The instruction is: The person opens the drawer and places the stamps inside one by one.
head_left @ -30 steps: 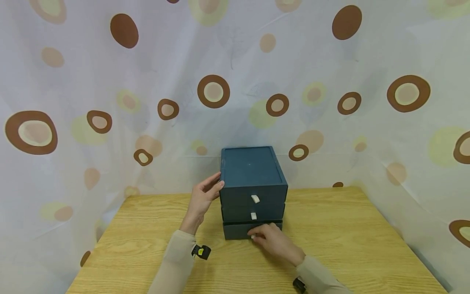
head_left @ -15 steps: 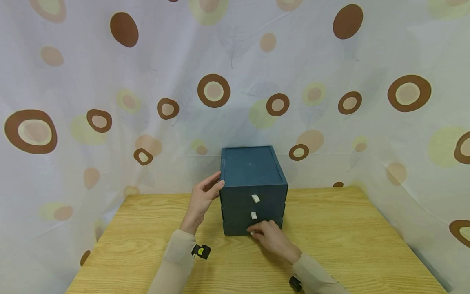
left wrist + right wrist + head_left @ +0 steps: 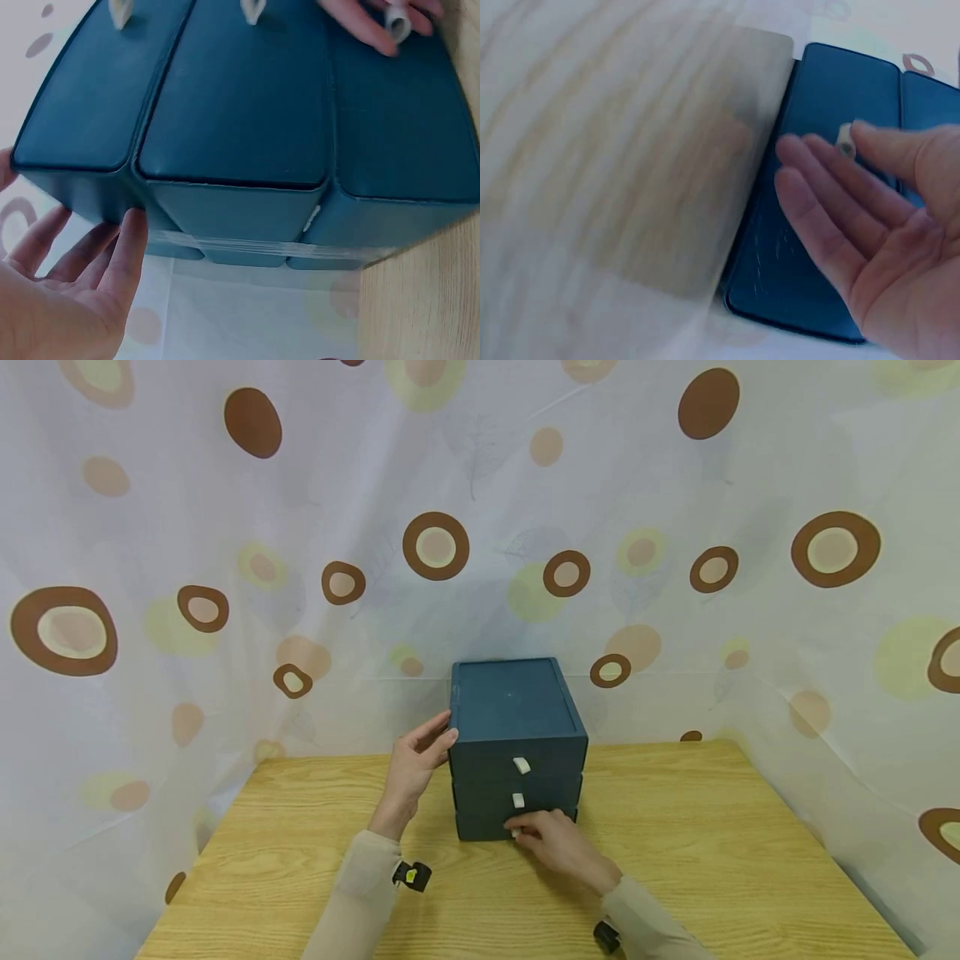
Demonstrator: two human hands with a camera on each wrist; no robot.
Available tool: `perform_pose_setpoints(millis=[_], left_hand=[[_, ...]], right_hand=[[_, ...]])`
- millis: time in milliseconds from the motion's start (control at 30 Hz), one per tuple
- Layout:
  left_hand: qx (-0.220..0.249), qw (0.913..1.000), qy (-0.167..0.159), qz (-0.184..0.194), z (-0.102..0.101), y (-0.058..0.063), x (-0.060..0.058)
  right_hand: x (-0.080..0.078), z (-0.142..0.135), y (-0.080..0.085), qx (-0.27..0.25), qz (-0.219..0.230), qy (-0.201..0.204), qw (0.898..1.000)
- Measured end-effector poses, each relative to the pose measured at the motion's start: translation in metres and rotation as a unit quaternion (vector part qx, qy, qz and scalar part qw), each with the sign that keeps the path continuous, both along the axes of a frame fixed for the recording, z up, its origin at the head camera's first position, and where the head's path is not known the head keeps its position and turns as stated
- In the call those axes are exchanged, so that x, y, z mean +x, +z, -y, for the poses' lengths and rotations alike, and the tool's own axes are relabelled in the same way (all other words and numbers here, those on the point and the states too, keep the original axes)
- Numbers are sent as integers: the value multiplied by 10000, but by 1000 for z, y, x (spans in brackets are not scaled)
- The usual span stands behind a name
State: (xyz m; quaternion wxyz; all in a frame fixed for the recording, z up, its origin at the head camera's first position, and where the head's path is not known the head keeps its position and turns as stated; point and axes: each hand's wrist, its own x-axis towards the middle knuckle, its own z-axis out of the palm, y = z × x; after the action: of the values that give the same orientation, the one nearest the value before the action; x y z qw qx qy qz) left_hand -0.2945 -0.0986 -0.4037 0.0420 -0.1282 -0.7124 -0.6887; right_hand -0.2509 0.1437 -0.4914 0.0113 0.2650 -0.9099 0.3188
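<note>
A dark blue drawer unit point(image 3: 517, 702) with three stacked drawers stands on the wooden table, all its drawer fronts flush. My left hand point(image 3: 411, 768) rests against the unit's upper left side, fingers fairly straight, thumb near the front edge. At the bottom drawer point(image 3: 409, 112) my right hand point(image 3: 561, 845) holds the small white pull tab point(image 3: 845, 141) between thumb and fingers. The tab is partly hidden by those fingers in the head view. Two more white tabs show above it, on the middle drawer point(image 3: 487, 797) and top drawer point(image 3: 483, 762).
Light wood table point(image 3: 690, 843) extends to both sides of the unit and in front of it. A patterned curtain point(image 3: 360, 485) hangs close behind. Clear tape point(image 3: 247, 244) runs across the unit's side.
The bottom drawer, slightly out a second ago, has slid back in flush with the others, my right hand moving in with it. My left hand has stayed in place.
</note>
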Motion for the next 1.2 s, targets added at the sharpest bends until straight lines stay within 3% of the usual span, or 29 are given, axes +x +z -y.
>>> perform_pose_setpoints(millis=[233, 467, 633, 767, 933, 1033, 1100, 1200], left_hand=[[-172, 9984, 123, -520, -5, 0, 9], [-394, 9967, 67, -710, -2, -4, 9], [-632, 9926, 208, -1020, 1, -9, 10], [-1156, 9845, 424, -1247, 5, -17, 15], [-2028, 9683, 467, -1381, 10, -23, 23], [-2645, 9509, 466, -1541, 14, -24, 25], [-3178, 9310, 535, -1714, 17, -26, 26], [-3980, 8921, 699, -2021, 21, -29, 27]], right_hand=[[2, -23, 9, -335, 327, 342, 9983], [8, -47, 30, -479, 450, -56, 9978], [8, -65, 39, -379, 70, -379, 9985], [8, -81, 43, -332, -76, -592, 9977], [9, -98, 47, -273, -285, -1081, 9934], [8, -103, 47, -137, -477, -1362, 9894], [8, -106, 47, 3, -542, -1412, 9885], [9, -108, 46, 303, -571, -1469, 9870]])
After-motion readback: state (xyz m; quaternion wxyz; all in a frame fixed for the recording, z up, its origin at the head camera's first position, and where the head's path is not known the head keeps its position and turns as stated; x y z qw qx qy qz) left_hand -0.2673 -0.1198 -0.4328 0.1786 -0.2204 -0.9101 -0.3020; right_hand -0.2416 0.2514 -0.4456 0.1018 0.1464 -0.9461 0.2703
